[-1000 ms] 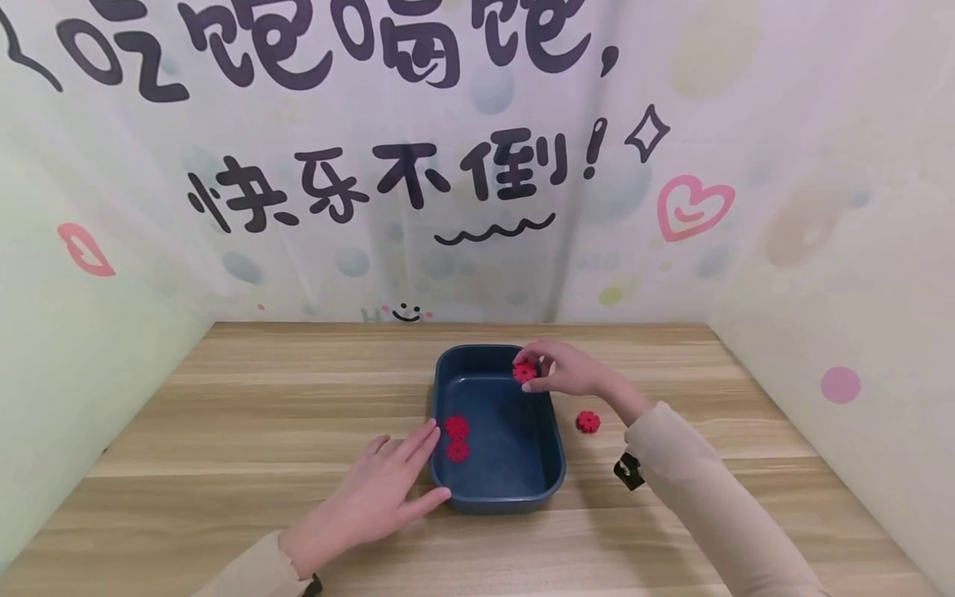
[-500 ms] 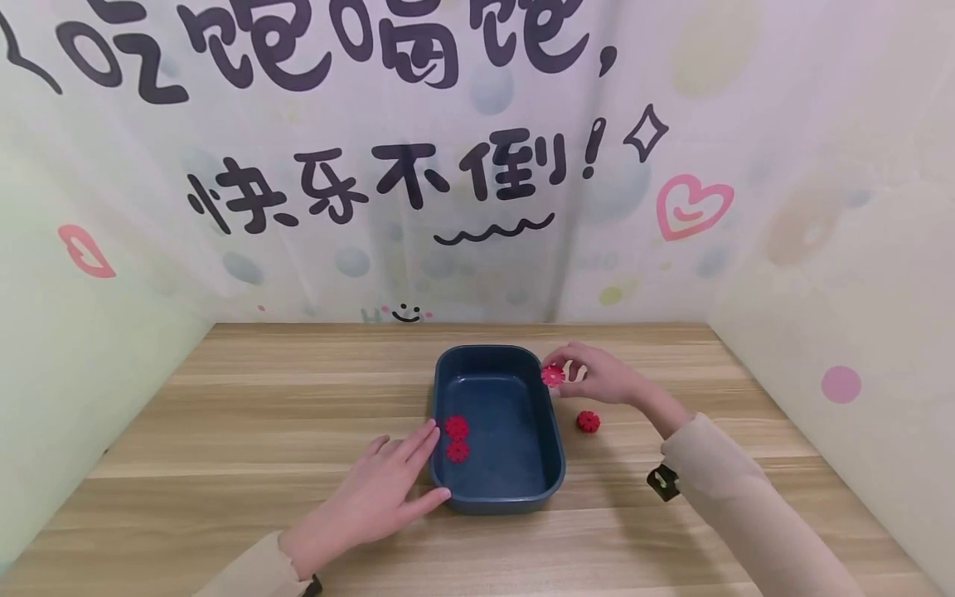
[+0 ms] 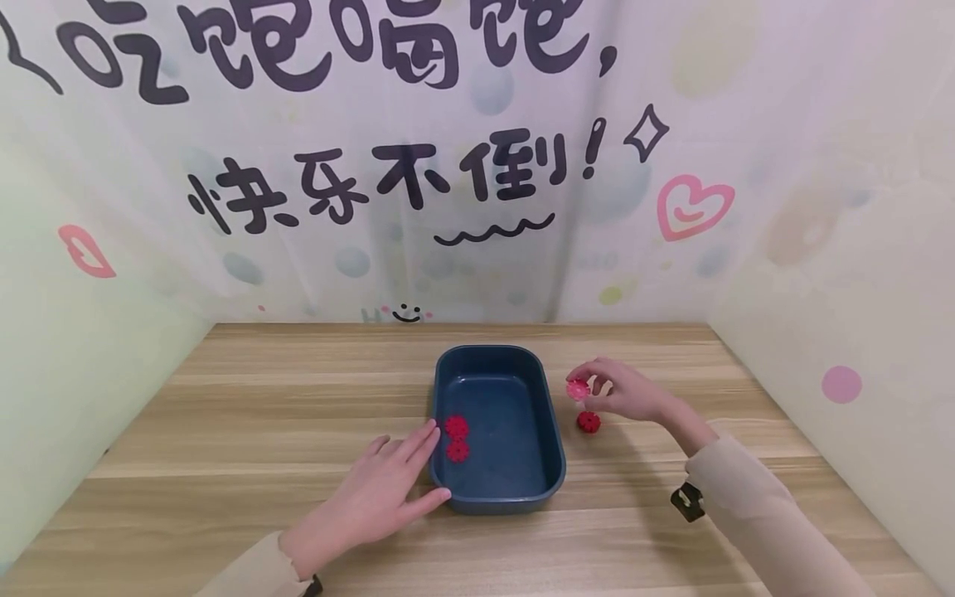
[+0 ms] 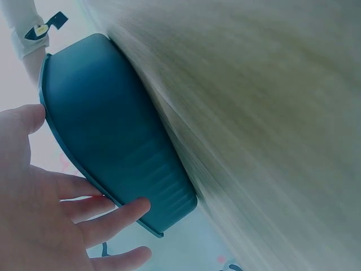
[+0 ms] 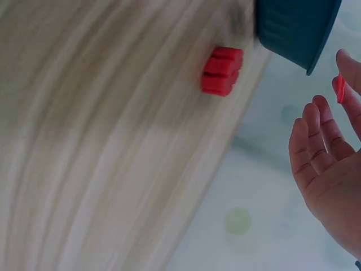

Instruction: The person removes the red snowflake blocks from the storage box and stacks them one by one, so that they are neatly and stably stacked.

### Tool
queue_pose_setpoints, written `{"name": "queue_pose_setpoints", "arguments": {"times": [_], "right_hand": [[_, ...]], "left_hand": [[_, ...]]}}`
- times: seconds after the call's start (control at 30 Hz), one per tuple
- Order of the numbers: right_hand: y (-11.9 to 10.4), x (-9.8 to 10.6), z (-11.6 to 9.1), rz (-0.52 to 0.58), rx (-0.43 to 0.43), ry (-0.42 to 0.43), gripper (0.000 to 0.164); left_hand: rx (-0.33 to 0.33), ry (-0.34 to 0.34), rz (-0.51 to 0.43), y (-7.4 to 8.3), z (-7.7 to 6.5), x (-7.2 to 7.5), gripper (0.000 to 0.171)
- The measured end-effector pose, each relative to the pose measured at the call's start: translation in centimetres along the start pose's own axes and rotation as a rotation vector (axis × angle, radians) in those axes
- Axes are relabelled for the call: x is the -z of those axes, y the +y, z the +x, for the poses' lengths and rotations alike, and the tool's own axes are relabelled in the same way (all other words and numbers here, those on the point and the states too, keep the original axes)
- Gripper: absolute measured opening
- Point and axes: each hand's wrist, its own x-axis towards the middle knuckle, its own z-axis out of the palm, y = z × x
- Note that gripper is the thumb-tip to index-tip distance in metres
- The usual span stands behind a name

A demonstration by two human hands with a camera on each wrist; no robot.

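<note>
Right-hand grip (image 3: 625, 393) pinches a red flower-shaped piece (image 3: 578, 389) between thumb and finger.

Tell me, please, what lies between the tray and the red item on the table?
Nothing: the strip of table between the tray and the red item is bare, as the head view shows.

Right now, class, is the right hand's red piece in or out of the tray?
Out: the right hand pinches the red piece to the right of the tray.
</note>
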Motion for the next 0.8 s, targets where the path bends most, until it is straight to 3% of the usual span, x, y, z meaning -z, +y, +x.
{"name": "queue_pose_setpoints", "arguments": {"times": [0.23, 0.63, 0.8], "right_hand": [[1.5, -0.7, -1.0, 0.011, -0.056, -0.020, 0.036], [4.1, -1.7, -2.1, 0.053, 0.020, -0.054, 0.035], [4.7, -1.9, -2.3, 0.059, 0.014, -0.059, 0.036]], "left_hand": [[0.000, -0.008, -0.008, 0.0, 0.0, 0.1, 0.073], [0.004, -0.023, -0.019, 0.1, 0.0, 0.3, 0.072], [0.003, -0.023, -0.017, 0.1, 0.0, 0.3, 0.072]]}}
